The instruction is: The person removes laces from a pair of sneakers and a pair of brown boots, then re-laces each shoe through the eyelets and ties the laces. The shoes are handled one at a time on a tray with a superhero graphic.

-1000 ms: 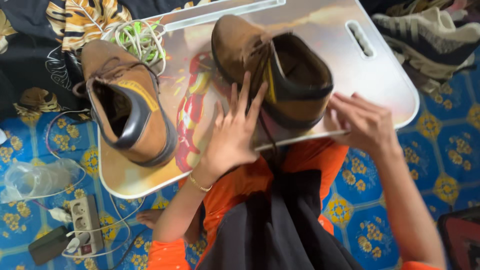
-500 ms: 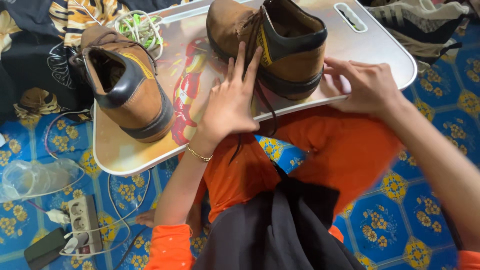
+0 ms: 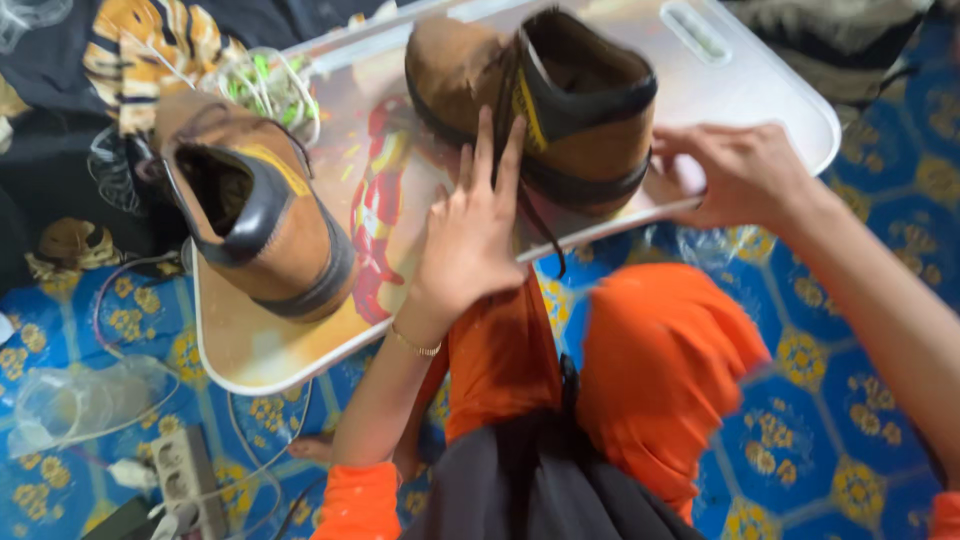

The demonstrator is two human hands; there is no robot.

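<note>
**A:** Boot [image 3: 560,110] sits on the far half of the lap tray [image 3: 760,110], heel toward the wearer, about where it was a second ago. Tray itself has tilted a bit; view has shifted too.

**B:** Hands?

**A:** Left hand [image 3: 470,240] flat and open, fingers spread against the boot's left side, same as before. Right hand [image 3: 745,175] at the tray's near edge just right of the boot, fingers curled; cannot tell if it grips the edge. So the boot is steadied, not lifted.

**B:** Boot condition?

**A:** Tan suede, scuffed, dark collar and dark sole band, yellow tab inside. Loose brown lace [image 3: 545,240] hangs off the tray's near edge.

**B:** Anything else on the tray?

**A:** Matching second boot [image 3: 260,220] at its left end, apart from the first. White-green cord bundle [image 3: 268,85] behind it.
</note>
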